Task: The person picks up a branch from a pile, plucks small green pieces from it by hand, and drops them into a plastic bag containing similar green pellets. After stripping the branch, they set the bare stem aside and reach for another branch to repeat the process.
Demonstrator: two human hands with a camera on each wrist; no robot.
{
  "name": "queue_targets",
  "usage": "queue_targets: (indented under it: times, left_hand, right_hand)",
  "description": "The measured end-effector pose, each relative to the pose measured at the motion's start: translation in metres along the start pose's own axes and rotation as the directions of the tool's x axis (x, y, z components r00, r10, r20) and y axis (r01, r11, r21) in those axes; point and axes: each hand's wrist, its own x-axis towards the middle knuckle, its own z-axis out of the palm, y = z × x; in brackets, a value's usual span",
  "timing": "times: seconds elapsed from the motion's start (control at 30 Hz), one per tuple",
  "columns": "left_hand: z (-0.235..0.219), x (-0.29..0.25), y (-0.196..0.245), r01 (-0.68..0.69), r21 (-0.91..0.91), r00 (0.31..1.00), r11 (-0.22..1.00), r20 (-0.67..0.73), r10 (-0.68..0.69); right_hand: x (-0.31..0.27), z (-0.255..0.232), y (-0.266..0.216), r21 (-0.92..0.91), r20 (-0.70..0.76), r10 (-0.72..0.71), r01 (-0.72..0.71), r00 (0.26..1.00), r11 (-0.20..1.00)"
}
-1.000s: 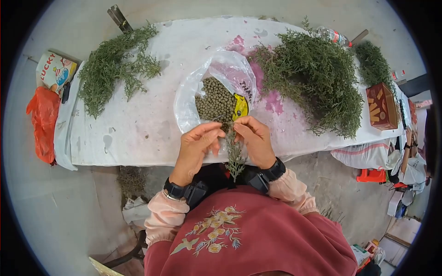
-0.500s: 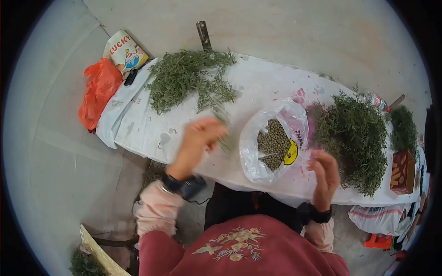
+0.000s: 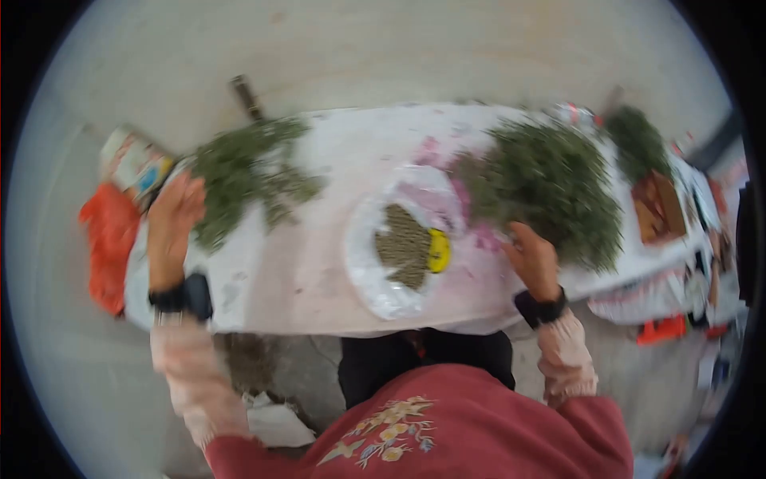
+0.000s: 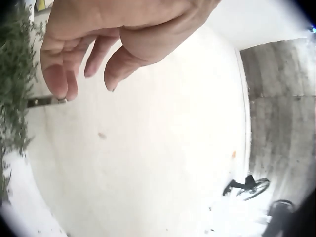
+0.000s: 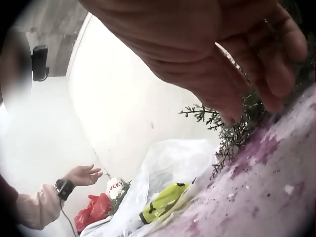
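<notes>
Over the table's left end, my left hand (image 3: 175,219) is raised beside the left heap of green sprigs (image 3: 239,172); its fingers are loosely bent with nothing in them, as the left wrist view shows of the hand (image 4: 118,29). My right hand (image 3: 535,259) is at the near left edge of the larger green heap (image 3: 550,184). In the right wrist view, the right hand (image 5: 212,54) has relaxed fingers close over sprigs (image 5: 232,136); whether they touch is unclear. Between the hands lies an open clear plastic bag (image 3: 363,263) of small brownish-green pellets (image 3: 403,243) with a yellow packet (image 3: 439,250).
An orange-red bag (image 3: 108,239) and a printed paper bag (image 3: 136,164) are at the left end. To the right are a smaller green bunch (image 3: 636,144), a red-brown box (image 3: 658,209) and a bottle (image 3: 576,116). A dark post (image 3: 246,97) rises behind the table.
The hands, together at a sprig over the pellet bag a second ago, have parted. My left hand moved far left and no longer holds the sprig; my right hand moved right to the large heap.
</notes>
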Motion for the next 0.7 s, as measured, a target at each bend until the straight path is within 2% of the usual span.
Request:
queue_targets:
  times: [0.07,0.1,0.17,0.2,0.23,0.3,0.33,0.37,0.43,0.47,0.53,0.57,0.67,0.7]
  left_hand:
    - [0.032,-0.046,-0.013,0.019,0.11,0.992,0.994,0.124,-0.033]
    - [0.043,-0.067,-0.023,0.03,0.151,0.985,0.988,0.166,-0.055]
    - [0.07,-0.109,-0.041,0.055,0.169,0.966,0.984,0.239,-0.095]
    - [0.082,-0.126,-0.048,0.069,0.165,0.955,0.984,0.274,-0.113]
    - [0.095,-0.142,-0.055,0.081,0.166,0.944,0.983,0.303,-0.129]
    - [0.12,-0.168,-0.071,0.205,0.037,0.917,0.978,0.342,-0.205]
    - [0.133,-0.176,-0.077,0.261,0.023,0.875,0.965,0.416,-0.247]
    - [0.147,-0.183,-0.083,0.32,0.012,0.825,0.947,0.488,-0.284]
    - [0.181,-0.189,-0.092,0.341,0.07,0.775,0.938,0.544,-0.322]
    - [0.194,-0.192,-0.099,0.344,0.072,0.769,0.936,0.551,-0.325]
    - [0.218,-0.194,-0.115,0.094,0.142,0.77,0.985,0.617,-0.162]
    - [0.228,-0.194,-0.118,0.096,0.143,0.768,0.985,0.619,-0.165]
    - [0.252,-0.194,-0.127,0.257,0.034,0.698,0.966,0.685,-0.21]
    - [0.257,-0.193,-0.134,0.267,0.049,0.695,0.963,0.682,-0.227]
  right_hand:
    - [0.002,0.003,0.006,-0.045,-0.095,-0.144,0.14,0.985,0.989]
    - [0.004,-0.004,0.003,-0.084,-0.109,-0.108,0.099,0.988,0.992]
    - [0.008,-0.017,-0.007,0.049,-0.148,-0.11,0.118,0.983,0.992]
    - [0.007,-0.025,-0.013,0.033,-0.155,-0.099,0.105,0.983,0.994]
    - [0.005,-0.034,-0.02,0.158,-0.169,-0.012,0.039,0.986,0.987]
    - [0.0,-0.043,-0.029,0.405,-0.159,0.163,-0.087,0.974,0.91]
    - [-0.003,-0.041,-0.031,0.398,-0.157,0.174,-0.1,0.972,0.912]
    - [-0.005,-0.039,-0.032,0.497,-0.14,0.234,-0.137,0.962,0.857]
    - [-0.008,-0.038,-0.03,0.677,-0.096,0.345,-0.193,0.934,0.71]
    - [-0.01,-0.04,-0.026,0.674,-0.099,0.352,-0.197,0.931,0.712]
    - [-0.01,-0.046,-0.017,0.441,-0.392,0.159,0.033,0.906,0.897]
    - [-0.011,-0.049,-0.012,0.29,-0.503,0.037,0.129,0.863,0.948]
    - [-0.017,-0.071,-0.015,0.296,-0.543,0.061,0.124,0.837,0.947]
    - [-0.021,-0.073,-0.014,0.3,-0.564,0.073,0.121,0.823,0.946]
